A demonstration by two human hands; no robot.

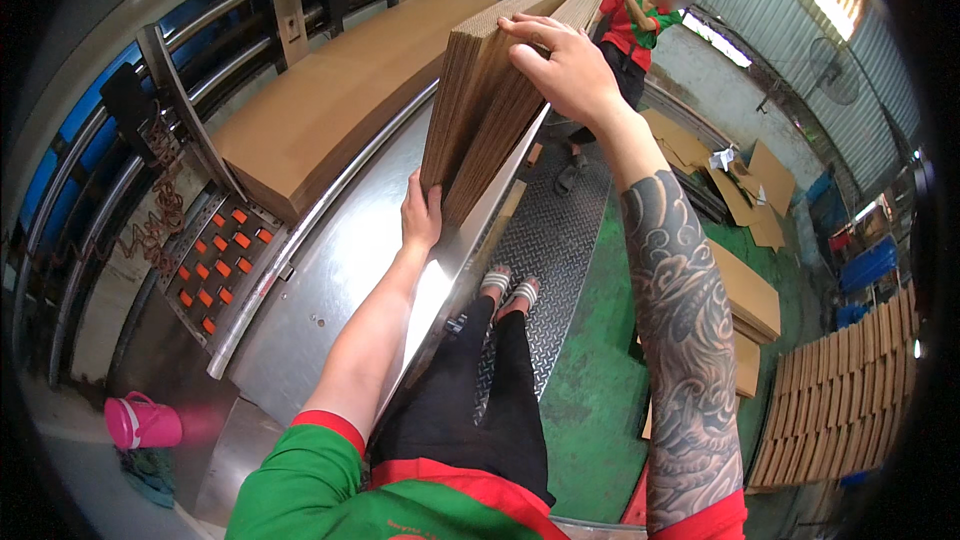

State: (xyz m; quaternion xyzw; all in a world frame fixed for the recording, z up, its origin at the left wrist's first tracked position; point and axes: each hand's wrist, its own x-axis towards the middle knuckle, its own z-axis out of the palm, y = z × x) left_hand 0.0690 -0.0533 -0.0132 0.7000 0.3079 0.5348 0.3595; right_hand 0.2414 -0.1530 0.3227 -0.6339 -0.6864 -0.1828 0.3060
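Note:
A thick bundle of brown corrugated cardboard sheets (462,90) stands on its long edge over the metal table (330,270), its near end fanned apart into two parts. My left hand (421,212) grips the lower near corner, thumb against the sheets' ends. Higher up, my right hand (560,62) is closed over the top edge of the bundle, its fingertips partly hidden behind the board. At the far end a co-worker (640,25) in a red and green shirt has a hand on the same bundle.
Left of the bundle, a flat cardboard stack (350,90) lies against the machine's rails. Orange rollers (215,265) and a pink bucket (143,422) are nearer. A checkered metal plate (560,240) lies underfoot. Cardboard piles (745,290) and bundled cardboard (835,390) stand at right.

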